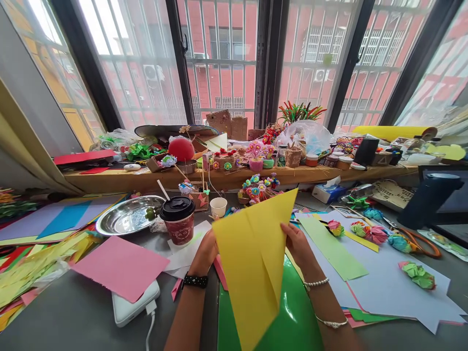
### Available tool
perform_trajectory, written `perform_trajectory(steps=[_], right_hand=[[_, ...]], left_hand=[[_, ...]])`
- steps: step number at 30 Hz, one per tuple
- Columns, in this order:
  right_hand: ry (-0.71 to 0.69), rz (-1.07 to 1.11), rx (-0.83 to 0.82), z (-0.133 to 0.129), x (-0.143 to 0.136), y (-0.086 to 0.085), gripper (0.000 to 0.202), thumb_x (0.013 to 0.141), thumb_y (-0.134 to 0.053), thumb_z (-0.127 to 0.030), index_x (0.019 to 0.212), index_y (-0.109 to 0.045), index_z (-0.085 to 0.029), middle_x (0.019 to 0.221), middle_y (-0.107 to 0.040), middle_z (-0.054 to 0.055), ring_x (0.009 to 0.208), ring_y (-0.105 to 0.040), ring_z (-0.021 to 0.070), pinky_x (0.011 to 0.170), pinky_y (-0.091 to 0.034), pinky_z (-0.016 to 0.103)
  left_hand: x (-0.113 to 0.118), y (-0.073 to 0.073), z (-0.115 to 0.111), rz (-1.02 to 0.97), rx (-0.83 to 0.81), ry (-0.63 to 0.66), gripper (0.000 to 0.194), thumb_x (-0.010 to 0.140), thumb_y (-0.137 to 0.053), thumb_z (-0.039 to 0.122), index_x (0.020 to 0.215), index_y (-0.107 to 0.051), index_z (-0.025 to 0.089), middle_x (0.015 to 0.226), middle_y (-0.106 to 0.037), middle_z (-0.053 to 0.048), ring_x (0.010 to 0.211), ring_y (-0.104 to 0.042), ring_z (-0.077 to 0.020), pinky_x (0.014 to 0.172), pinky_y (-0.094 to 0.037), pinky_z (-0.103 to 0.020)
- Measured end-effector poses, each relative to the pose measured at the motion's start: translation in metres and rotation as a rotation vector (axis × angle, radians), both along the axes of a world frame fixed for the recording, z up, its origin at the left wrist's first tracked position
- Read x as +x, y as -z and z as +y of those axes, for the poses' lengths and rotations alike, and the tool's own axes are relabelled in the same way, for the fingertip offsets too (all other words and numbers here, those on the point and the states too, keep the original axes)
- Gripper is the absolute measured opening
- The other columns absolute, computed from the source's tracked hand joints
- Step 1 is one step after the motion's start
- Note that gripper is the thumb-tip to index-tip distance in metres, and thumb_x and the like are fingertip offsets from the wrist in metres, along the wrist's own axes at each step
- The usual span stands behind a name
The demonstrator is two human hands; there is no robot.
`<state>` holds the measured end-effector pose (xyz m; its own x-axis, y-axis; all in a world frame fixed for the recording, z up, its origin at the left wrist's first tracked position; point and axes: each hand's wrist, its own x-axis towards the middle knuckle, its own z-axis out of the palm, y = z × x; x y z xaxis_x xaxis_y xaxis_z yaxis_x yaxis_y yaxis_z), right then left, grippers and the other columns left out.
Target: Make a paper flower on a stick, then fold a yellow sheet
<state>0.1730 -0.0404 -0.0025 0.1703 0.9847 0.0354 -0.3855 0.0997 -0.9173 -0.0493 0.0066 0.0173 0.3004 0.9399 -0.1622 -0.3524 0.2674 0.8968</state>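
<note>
A creased sheet of yellow paper is held up between my two hands, tilted, above a glossy green board. My left hand grips its left edge, with the fingers partly behind the paper. On the right edge, my right hand pinches the sheet between thumb and fingers. A strip of pink paper shows beside my left hand. Left of it stands a lidded red cup with a straw, on white paper.
A pink sheet lies over a white power bank with a cable. Behind it is a metal plate. At right, crumpled paper flowers, scissors and a dark bottle stand or lie around white sheets. Crafts crowd the windowsill.
</note>
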Motion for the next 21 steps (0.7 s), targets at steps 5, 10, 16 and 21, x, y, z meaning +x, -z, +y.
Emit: perform_trajectory(steps=[5, 10, 16, 21], right_hand=[[-0.252, -0.206, -0.087, -0.001, -0.007, 0.003, 0.035, 0.061, -0.067, -0.041, 0.082, -0.064, -0.013, 0.078, -0.067, 0.006, 0.072, -0.062, 0.0212, 0.063, -0.047, 0.030], [-0.322, -0.334, -0.127, -0.002, -0.007, 0.004, 0.037, 0.060, -0.067, -0.044, 0.079, -0.064, -0.013, 0.077, -0.066, 0.005, 0.075, -0.061, 0.0211, 0.063, -0.045, 0.029], [-0.229, -0.424, -0.155, 0.002, -0.002, 0.004, 0.036, 0.061, -0.063, -0.049, 0.072, -0.061, -0.015, 0.069, -0.061, 0.000, 0.064, -0.055, 0.0131, 0.054, -0.040, 0.021], [-0.207, -0.518, -0.210, 0.001, -0.001, 0.004, 0.038, 0.058, -0.062, -0.052, 0.059, -0.054, -0.015, 0.054, -0.052, -0.004, 0.051, -0.049, 0.0087, 0.047, -0.037, 0.020]], left_hand=[[-0.003, 0.004, -0.001, 0.106, -0.007, 0.249, 0.043, 0.068, -0.057, 0.050, 0.085, -0.062, 0.012, 0.083, -0.067, -0.009, 0.079, -0.061, -0.0215, 0.067, -0.045, -0.028], [-0.009, 0.013, 0.000, 0.327, 0.006, 0.308, 0.032, 0.057, -0.071, 0.036, 0.078, -0.064, 0.012, 0.066, -0.064, -0.002, 0.056, -0.057, -0.0114, 0.050, -0.039, -0.019], [-0.011, 0.016, 0.002, 0.417, 0.031, 0.342, 0.029, 0.051, -0.074, 0.034, 0.067, -0.063, 0.012, 0.064, -0.062, 0.001, 0.058, -0.054, -0.0097, 0.057, -0.040, -0.020], [-0.008, 0.018, 0.001, 0.482, 0.032, 0.395, 0.032, 0.045, -0.075, 0.035, 0.063, -0.061, 0.013, 0.059, -0.060, 0.001, 0.056, -0.054, -0.0117, 0.059, -0.041, -0.024]])
